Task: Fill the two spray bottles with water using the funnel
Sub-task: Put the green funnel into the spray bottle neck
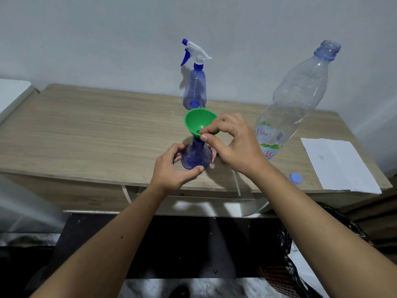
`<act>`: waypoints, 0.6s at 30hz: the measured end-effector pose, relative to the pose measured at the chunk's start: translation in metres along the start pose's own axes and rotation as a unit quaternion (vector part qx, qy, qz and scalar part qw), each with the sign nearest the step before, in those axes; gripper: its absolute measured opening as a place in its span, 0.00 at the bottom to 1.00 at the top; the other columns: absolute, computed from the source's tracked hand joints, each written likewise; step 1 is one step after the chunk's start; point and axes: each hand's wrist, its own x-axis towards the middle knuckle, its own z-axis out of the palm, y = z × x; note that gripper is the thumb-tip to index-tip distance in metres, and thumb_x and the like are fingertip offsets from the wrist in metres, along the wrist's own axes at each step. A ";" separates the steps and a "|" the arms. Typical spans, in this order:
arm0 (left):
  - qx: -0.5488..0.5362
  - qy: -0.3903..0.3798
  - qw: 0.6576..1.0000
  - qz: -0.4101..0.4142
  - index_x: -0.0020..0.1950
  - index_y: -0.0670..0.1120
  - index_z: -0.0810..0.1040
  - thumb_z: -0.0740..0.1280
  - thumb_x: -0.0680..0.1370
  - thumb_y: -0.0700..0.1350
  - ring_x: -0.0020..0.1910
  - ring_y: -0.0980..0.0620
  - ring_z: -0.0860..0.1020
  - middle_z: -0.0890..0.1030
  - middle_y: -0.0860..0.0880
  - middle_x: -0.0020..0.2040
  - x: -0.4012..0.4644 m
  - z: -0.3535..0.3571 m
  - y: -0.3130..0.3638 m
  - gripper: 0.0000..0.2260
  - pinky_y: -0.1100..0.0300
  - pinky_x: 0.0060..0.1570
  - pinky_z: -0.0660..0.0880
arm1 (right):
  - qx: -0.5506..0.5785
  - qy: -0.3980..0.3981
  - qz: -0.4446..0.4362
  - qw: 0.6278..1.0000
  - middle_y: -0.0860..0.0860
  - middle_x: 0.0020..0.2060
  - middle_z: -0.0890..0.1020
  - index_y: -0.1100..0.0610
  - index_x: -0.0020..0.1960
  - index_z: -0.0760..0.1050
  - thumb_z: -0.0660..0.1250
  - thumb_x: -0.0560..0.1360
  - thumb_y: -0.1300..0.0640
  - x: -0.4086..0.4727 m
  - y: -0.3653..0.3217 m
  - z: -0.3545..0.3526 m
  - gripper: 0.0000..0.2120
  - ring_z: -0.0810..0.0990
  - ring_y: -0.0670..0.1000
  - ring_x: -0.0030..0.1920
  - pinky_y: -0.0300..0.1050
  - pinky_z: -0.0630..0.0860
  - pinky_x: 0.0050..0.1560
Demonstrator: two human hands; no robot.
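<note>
An uncapped blue spray bottle [196, 155] stands near the table's front edge, with a green funnel [198, 121] seated in its neck. My left hand [174, 166] wraps around the bottle's base. My right hand [234, 140] pinches the funnel's near rim between thumb and forefinger. Further back by the wall stands a second blue spray bottle [195, 87], with its white and blue trigger head on. A large clear water bottle [294, 100], open at the top, stands upright to the right. A pink object lies partly hidden behind the near bottle.
The wooden table [86, 130] runs along a white wall. A white paper sheet [337, 164] lies at the right edge, with a blue bottle cap [296, 178] beside it. A black bag-lined bin [290, 265] stands on the floor at right.
</note>
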 end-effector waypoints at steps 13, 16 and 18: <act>0.017 -0.004 1.000 -0.008 0.65 0.49 0.80 0.87 0.65 0.53 0.59 0.57 0.85 0.86 0.55 0.60 0.000 0.000 0.002 0.32 0.57 0.64 0.82 | 0.069 0.052 0.046 0.995 0.46 0.46 0.85 0.51 0.49 0.87 0.79 0.75 0.55 -0.002 -0.005 -0.015 0.04 0.81 0.50 0.54 0.43 0.74 0.54; 0.021 -0.002 1.000 -0.011 0.66 0.49 0.80 0.87 0.65 0.52 0.59 0.58 0.85 0.86 0.55 0.61 0.001 0.001 0.002 0.33 0.58 0.64 0.81 | 0.082 0.076 0.074 0.991 0.46 0.47 0.85 0.50 0.48 0.86 0.79 0.74 0.54 -0.008 -0.006 -0.027 0.04 0.82 0.50 0.54 0.43 0.75 0.53; 0.029 -0.005 1.000 -0.012 0.67 0.49 0.80 0.88 0.65 0.50 0.59 0.59 0.85 0.86 0.55 0.60 0.001 0.000 0.001 0.33 0.60 0.63 0.81 | 0.093 0.106 0.095 0.985 0.45 0.46 0.85 0.49 0.47 0.86 0.79 0.74 0.55 -0.014 -0.006 -0.036 0.04 0.82 0.47 0.52 0.40 0.75 0.52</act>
